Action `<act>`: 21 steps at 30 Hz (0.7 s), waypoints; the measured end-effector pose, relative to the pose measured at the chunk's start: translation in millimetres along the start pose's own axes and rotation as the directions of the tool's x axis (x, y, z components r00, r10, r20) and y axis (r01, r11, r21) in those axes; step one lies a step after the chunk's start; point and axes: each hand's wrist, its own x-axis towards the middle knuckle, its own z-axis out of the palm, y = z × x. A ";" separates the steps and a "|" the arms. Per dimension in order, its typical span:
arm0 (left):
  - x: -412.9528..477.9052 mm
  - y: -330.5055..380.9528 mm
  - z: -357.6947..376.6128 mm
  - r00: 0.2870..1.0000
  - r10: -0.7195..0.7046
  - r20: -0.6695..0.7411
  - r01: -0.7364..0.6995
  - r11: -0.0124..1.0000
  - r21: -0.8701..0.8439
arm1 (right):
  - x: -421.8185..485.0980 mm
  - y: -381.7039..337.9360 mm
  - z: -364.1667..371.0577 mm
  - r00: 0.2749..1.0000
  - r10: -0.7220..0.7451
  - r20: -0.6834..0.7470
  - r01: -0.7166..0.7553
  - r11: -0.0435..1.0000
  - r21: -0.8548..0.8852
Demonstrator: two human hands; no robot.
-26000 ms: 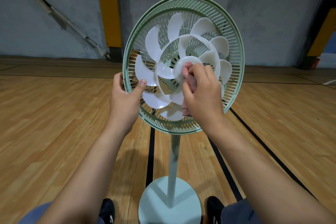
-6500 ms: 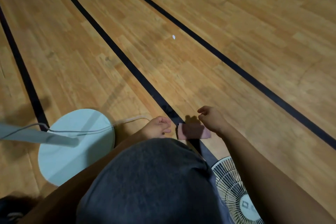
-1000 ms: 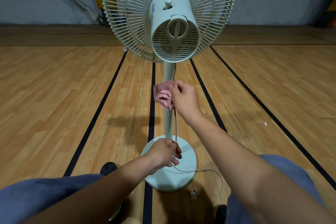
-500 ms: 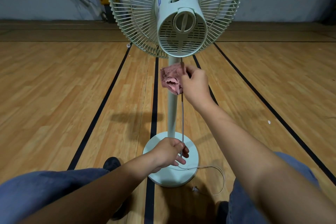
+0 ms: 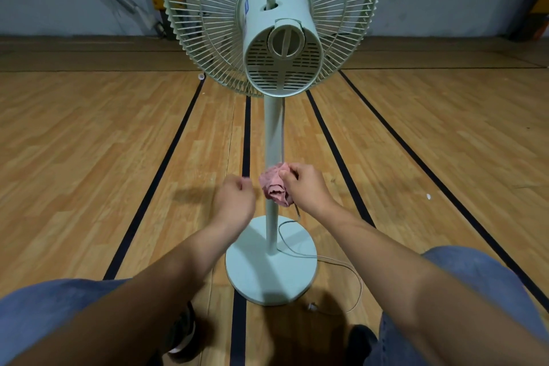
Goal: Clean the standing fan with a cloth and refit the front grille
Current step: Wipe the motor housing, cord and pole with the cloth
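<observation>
The standing fan faces away from me, so I see its motor housing [image 5: 282, 47] and rear grille [image 5: 202, 24] from behind. Its pale pole [image 5: 273, 134] runs down to the round base [image 5: 267, 273]. My right hand [image 5: 307, 189] grips a crumpled pink cloth [image 5: 274, 189] wrapped round the power cord [image 5: 282, 128], right beside the pole at mid height. My left hand [image 5: 234, 196] hovers just left of the cloth with its fingers curled and nothing in it. The front of the fan is hidden.
Slack cord [image 5: 341, 270] loops over the base and onto the wooden floor, ending at a plug [image 5: 312, 306]. My shoes [image 5: 181, 333] stand near the base. Small white specks [image 5: 428, 196] lie on the floor. A grey wall closes off the back.
My right hand has slid the cloth down the cord from just under the motor to mid pole. My left hand has let go of the cord near the base and risen beside the cloth.
</observation>
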 end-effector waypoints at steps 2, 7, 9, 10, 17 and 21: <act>5.4 10.6 -1.9 0.986 0.165 0.024 -0.165 0.986 0.013 | -4.5 5.0 2.8 1.000 0.008 0.022 -0.008 1.000 -0.006; 13.3 28.6 12.5 0.925 0.363 0.110 -0.368 0.929 0.027 | -14.7 13.9 4.8 0.994 0.022 0.109 -0.014 0.997 -0.071; 13.7 32.8 18.1 0.919 0.374 0.126 -0.380 0.925 0.026 | -18.6 16.6 4.7 0.989 0.019 0.146 -0.007 0.997 -0.082; 14.5 33.7 20.0 0.915 0.384 0.126 -0.390 0.920 0.027 | -20.8 17.6 4.3 0.988 0.019 0.155 -0.006 0.996 -0.084; 21.7 37.5 15.8 0.929 0.359 0.090 -0.365 0.929 0.066 | -30.0 26.2 -5.6 0.981 0.028 0.193 -0.007 0.994 -0.112; 24.4 34.6 5.1 0.943 0.331 0.036 -0.333 0.941 0.054 | -34.9 35.4 -14.1 0.980 0.017 0.198 0.014 0.988 -0.155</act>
